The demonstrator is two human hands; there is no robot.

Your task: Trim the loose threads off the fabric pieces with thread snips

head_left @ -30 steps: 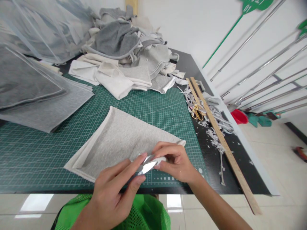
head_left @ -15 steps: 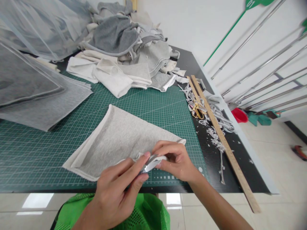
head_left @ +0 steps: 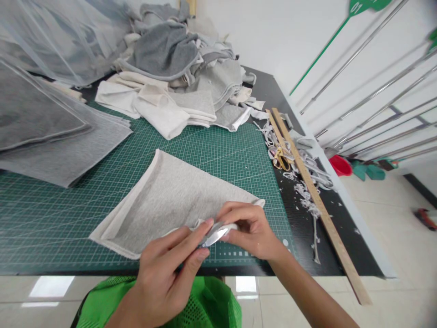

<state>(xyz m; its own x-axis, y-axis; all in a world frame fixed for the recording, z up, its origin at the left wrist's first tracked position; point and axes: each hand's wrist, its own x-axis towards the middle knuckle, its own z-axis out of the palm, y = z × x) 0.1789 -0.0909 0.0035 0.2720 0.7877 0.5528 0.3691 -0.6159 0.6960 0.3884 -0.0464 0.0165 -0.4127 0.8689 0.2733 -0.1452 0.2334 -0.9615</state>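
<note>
At the near edge of the green gridded cutting mat (head_left: 218, 155), small silver metal thread snips (head_left: 213, 236) are being pinched in the left hand (head_left: 164, 278) (blades partly hidden), while the light grey folded knit fabric piece (head_left: 170, 200) is being gripped at its hem by the right hand (head_left: 251, 230).

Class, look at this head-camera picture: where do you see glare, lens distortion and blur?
Head view: glare glints off the small metal blade between the left hand and right hand, and window reflections shine on the floor tiles; the wide lens bows the green cutting mat gridlines and wooden ruler; the plastic sheeting looks hazy.
</note>
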